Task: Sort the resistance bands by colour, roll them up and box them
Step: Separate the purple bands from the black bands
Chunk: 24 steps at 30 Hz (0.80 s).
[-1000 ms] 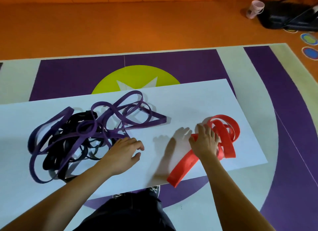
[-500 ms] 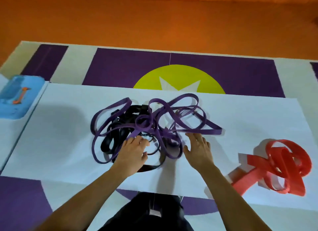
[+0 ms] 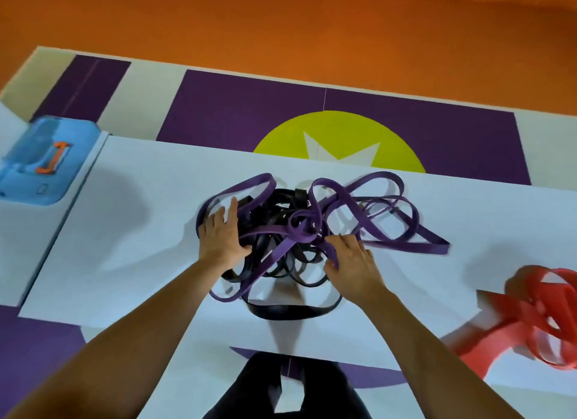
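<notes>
A tangle of purple bands and black bands lies in the middle of a white sheet. My left hand rests on the tangle's left side with its fingers straight and spread inside a purple loop. My right hand is at the tangle's near right side, and its fingers curl round a purple band. A separate heap of red bands lies at the sheet's right edge, away from both hands. A blue box with an orange handle sits at the far left.
The white sheet lies on a purple, cream and yellow mat, with orange floor beyond. A black band loop trails toward me from the tangle. My dark-clothed legs are at the bottom edge.
My right hand let go of the red bands and moved left to the purple and black tangle. My left hand slid further onto the tangle. The view swung left, bringing the blue box in.
</notes>
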Tool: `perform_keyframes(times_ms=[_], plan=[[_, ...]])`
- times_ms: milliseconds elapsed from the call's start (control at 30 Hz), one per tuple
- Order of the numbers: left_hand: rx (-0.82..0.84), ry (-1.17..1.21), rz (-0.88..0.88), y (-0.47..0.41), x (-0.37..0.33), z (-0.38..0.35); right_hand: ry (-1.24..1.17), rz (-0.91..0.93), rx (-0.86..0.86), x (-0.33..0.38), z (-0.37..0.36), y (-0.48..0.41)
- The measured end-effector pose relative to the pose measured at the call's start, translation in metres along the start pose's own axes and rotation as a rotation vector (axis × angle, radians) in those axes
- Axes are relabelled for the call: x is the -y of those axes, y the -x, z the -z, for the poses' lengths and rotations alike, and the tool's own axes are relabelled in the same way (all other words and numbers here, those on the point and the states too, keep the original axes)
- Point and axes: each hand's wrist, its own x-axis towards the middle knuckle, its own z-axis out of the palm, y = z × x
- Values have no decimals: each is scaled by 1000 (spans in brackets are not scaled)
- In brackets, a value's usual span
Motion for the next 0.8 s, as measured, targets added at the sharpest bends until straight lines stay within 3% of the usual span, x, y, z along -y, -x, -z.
perform_keyframes(times_ms=[67,167,300,500,667,733,800], plan=[[29,4,6,-6,4,0,-8,-27,6,3,-3,6],[-156,-37,-102,-3,5,5,-16,-67,14,6,-6,15],[-280,142,-231,24,-2,25,-41,-77,4,10,-4,17],[-210,413,-328,82,-33,61,-45,-12,-100,29,8,8],[-94,751,-386,122,-51,97,23,187,-105,47,19,4],[-49,899,-377,134,-58,112,-83,230,-108,52,21,6],[-60,972,-369,142,-66,126,-377,202,-120,56,30,9]])
